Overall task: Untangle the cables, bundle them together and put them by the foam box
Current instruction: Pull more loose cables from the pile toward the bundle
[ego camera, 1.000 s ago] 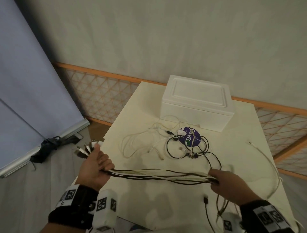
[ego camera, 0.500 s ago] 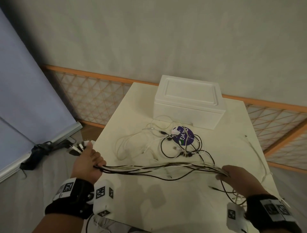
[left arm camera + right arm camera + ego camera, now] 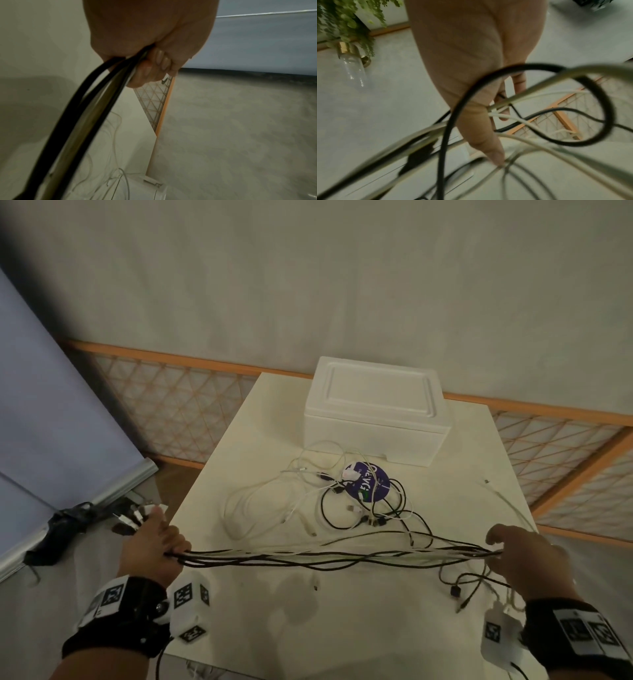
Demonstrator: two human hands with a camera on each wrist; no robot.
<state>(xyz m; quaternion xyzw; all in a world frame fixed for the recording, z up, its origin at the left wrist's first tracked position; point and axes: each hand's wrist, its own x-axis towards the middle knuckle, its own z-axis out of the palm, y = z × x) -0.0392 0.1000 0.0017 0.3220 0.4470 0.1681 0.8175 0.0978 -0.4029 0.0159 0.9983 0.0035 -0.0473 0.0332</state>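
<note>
Over the table [image 3: 359,628], two hands, left hand [image 3: 152,546] grip fisted round cables [image 3: 308,558], right hand [image 3: 527,556] grip pinching them, one foam box [image 3: 373,419].

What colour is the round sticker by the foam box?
Purple round sticker with white lettering and a green spot; clearest in the head view.

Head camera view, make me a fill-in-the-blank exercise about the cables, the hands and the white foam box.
1. The stretched bunch of black and white cables is held at its ends by ___ hands.
2. The left hand grips the end with the ___ sticking out.
3. The closed white foam box sits at the table's ___ edge.
4. The loose cable tangle partly covers a round ___ sticker.

Missing words: two; plugs; far; purple
</note>
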